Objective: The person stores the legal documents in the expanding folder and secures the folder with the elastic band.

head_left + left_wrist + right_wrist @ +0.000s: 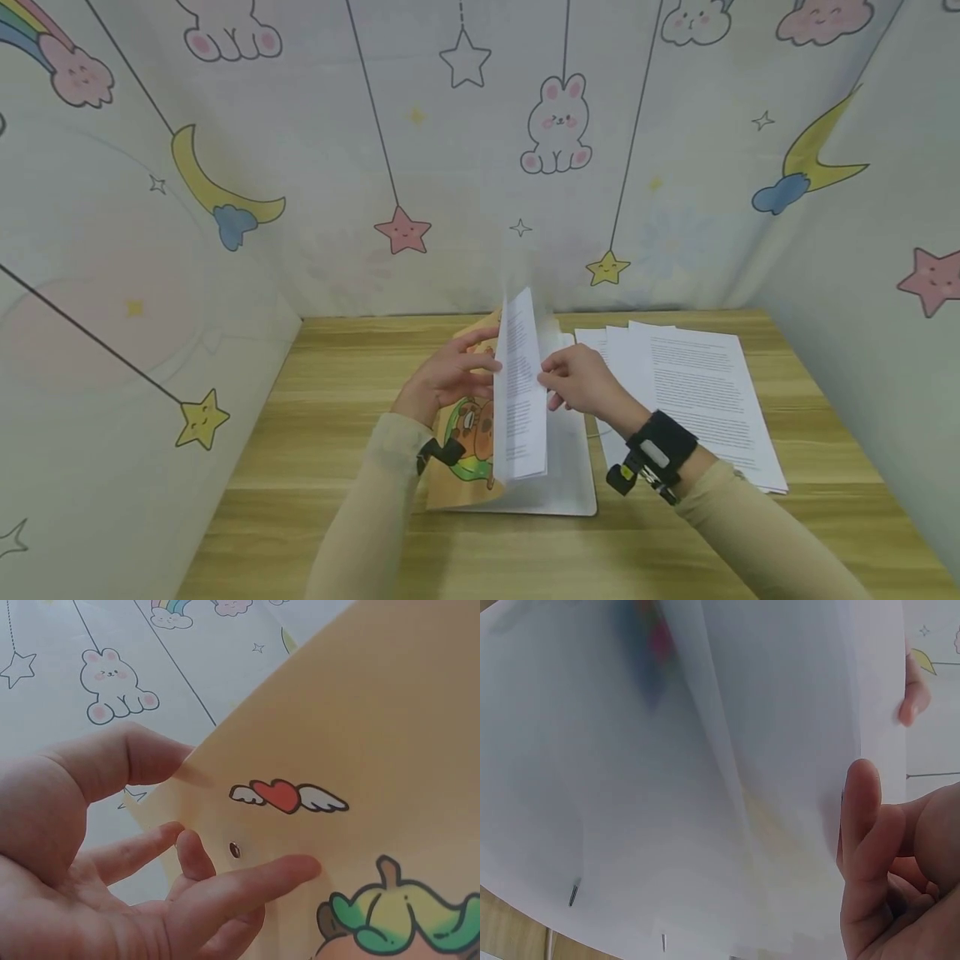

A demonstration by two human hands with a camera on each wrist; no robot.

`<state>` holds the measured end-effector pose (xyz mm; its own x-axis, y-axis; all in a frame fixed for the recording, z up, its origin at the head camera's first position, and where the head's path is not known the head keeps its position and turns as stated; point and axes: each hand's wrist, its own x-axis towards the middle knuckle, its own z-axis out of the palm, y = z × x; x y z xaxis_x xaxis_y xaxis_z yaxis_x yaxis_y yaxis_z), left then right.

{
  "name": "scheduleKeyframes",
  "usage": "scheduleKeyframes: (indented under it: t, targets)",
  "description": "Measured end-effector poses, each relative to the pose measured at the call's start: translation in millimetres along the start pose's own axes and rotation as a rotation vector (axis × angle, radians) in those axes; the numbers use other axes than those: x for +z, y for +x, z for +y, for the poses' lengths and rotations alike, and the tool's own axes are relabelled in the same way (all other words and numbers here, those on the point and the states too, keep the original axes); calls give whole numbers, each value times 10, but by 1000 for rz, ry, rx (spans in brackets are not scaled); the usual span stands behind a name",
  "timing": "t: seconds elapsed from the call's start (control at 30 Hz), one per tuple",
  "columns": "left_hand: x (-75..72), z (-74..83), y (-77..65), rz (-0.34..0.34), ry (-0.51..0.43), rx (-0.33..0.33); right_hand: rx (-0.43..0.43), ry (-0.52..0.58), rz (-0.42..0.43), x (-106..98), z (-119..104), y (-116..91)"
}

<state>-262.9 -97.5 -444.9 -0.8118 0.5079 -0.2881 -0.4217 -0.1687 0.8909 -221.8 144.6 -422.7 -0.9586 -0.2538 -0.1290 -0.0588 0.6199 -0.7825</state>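
Left hand [448, 379] and right hand [583, 381] at an open folder [572, 477]

The right fingers pinch the edge of printed pages [522, 400] raised above the folder; the left fingers, partly spread, hold its cover [382, 750]. The folder lies on the surface [315, 467], beside loose sheets [697, 400]. Behind: a patterned wall [450, 150].

L forearm [356, 525] runs from near side to far & slightly R; R forearm [772, 529] slants from near R to far L. L hand [446, 375]: fingers spread, some bent, palm facing R. R hand [585, 381]: thumb & fingertip pinching, other fingers curled in. Hands close tog., just apart, abt. level.
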Motion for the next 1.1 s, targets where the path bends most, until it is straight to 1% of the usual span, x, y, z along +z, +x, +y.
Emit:
scheduleKeyframes:
  t: [0.13, 0.33, 0.63, 0.83, 1.1]
  targets:
    - [1, -2, 4, 5, 7, 1, 16, -22, -1, 15, 4, 29]
    - [25, 11, -19, 0, 13, -1, 32, -31, -6, 38, -7, 64]
    - [15, 4, -13, 11, 15, 1, 65, -32, 3, 51, -13, 83]
    - [5, -3, -8, 26, 8, -5, 50, -52, -5, 47, 26, 79]
    - [6, 4, -11, 27, 5, -8, 26, -107, 3, -13, 18, 42]
